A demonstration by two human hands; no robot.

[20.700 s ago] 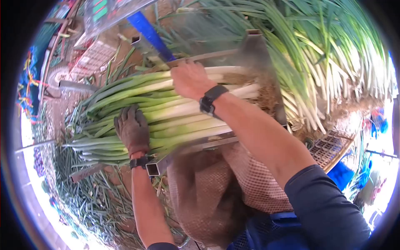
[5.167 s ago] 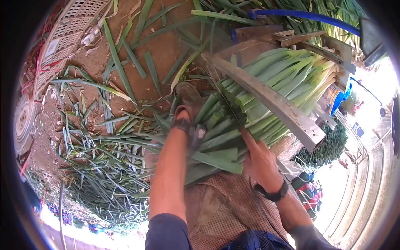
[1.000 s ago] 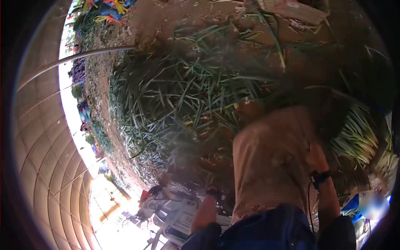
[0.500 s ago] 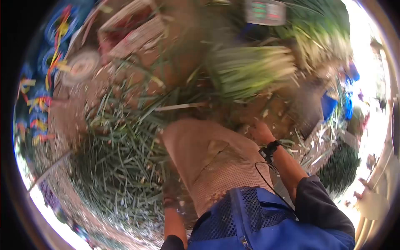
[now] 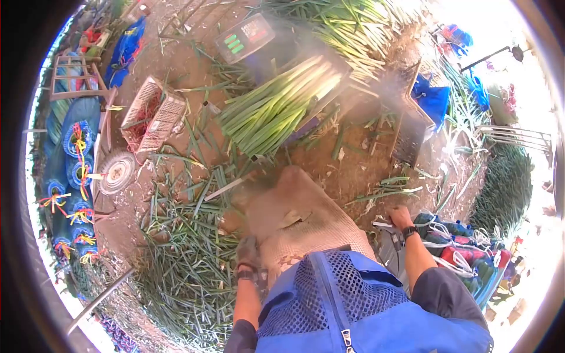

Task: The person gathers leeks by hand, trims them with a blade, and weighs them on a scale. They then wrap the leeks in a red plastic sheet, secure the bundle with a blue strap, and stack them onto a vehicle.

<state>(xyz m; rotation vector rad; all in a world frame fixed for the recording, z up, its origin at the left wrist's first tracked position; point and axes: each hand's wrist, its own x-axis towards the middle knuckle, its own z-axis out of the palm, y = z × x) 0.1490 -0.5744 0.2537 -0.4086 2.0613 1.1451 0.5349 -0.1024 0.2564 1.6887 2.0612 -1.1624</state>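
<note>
My left hand (image 5: 247,252), in a grey glove, hangs beside the tan mesh cloth (image 5: 312,217) over my lap, right above a heap of cut green leaves (image 5: 188,259). How its fingers are set does not show clearly. My right hand (image 5: 401,216), with a black watch (image 5: 409,231) on the wrist, is curled at the right of my lap. A small pale strip (image 5: 382,224) juts out at its fingertips; what the fingers hold is partly hidden. Ahead of my knees, a bundle of leeks or large green onions (image 5: 276,109) lies on a low stand beside a digital scale (image 5: 244,38).
A crate (image 5: 154,112) with red ties stands at the left, near a round disc (image 5: 118,172) and blue net rolls (image 5: 79,147). More long green stalks (image 5: 365,35) lie at the back. Tied bundles (image 5: 462,247) and a dark crate (image 5: 409,112) are at the right.
My right hand has moved from in front of my knee back to the right side of my lap. My left hand has come up slightly. The view has turned, showing more at the right.
</note>
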